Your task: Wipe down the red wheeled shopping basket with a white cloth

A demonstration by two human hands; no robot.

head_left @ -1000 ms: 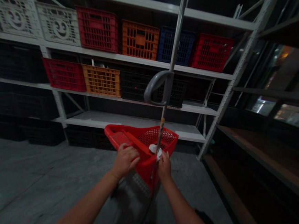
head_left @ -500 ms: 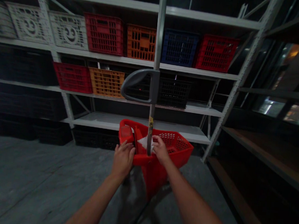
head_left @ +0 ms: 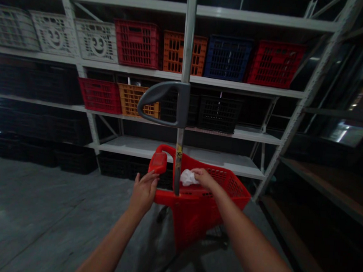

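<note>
A red plastic shopping cart (head_left: 187, 220) stands in front of me, its basket pointing right. My right hand (head_left: 205, 179) is over the basket, fingers pinched on a crumpled white cloth or tissue (head_left: 188, 177). My left hand (head_left: 145, 192) lies at the cart's handle (head_left: 158, 161), fingers spread and their tips visible, touching its near part. An upright metal pole (head_left: 178, 161) rises from the cart's near side between my hands. It carries a grey loop-shaped grip (head_left: 182, 106) above them. Part of the handle is hidden under my left hand.
White metal shelving (head_left: 130, 148) spans the back, holding a white crate (head_left: 96, 41), an orange crate (head_left: 184, 52), a blue crate (head_left: 228, 58) and several others. Dark shelves (head_left: 322, 180) stand along the right. Grey concrete floor (head_left: 37, 217) lies around the cart.
My right hand has moved right, drawing the white cloth from behind the pole into the basket area. My left hand has shifted slightly left and its fingers look more spread.
</note>
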